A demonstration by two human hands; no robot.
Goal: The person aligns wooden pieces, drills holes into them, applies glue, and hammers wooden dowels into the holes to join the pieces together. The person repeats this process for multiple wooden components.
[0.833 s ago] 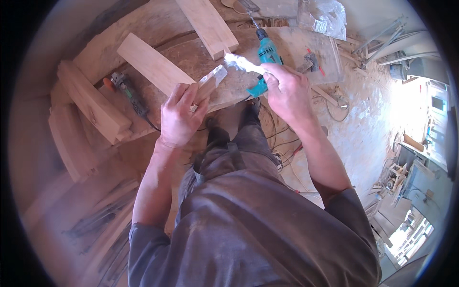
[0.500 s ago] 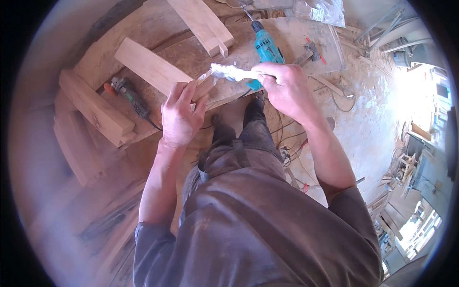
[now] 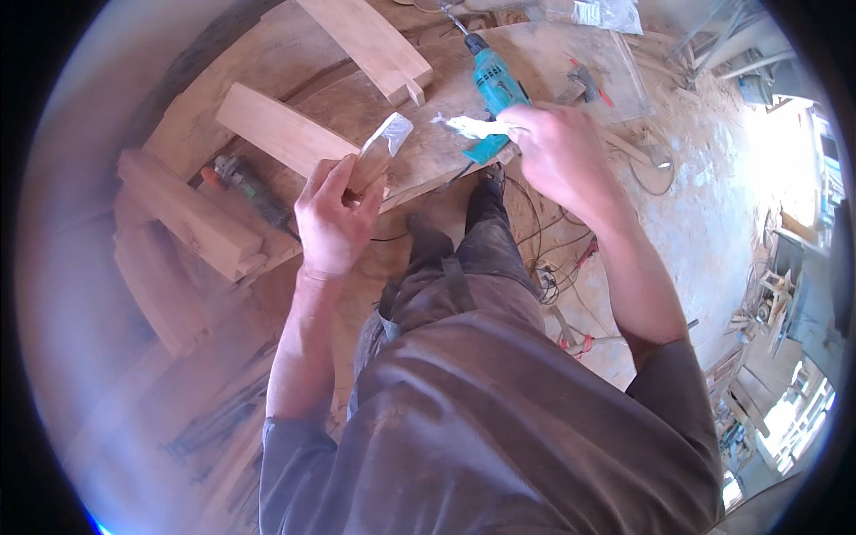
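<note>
My left hand is closed round a short wooden piece, held tilted up above the near edge of the workbench. A white, wet-looking patch covers its upper end. In my right hand is a slim stick coated in white paste, pointing left. The fist hides its handle, so I cannot tell whether it is a brush. A gap separates the stick's tip from the wooden piece. Behind and below the stick lies a teal power drill on the bench.
Planks and a tenoned beam lie on the dusty workbench. An angle grinder is at the left, beside stacked timber. A hammer rests right of the drill. Cords trail across the floor.
My right hand has drawn the white-coated stick right, away from the wooden piece's end, which it was touching. The white patch there now shows plainly. My left hand keeps its hold.
</note>
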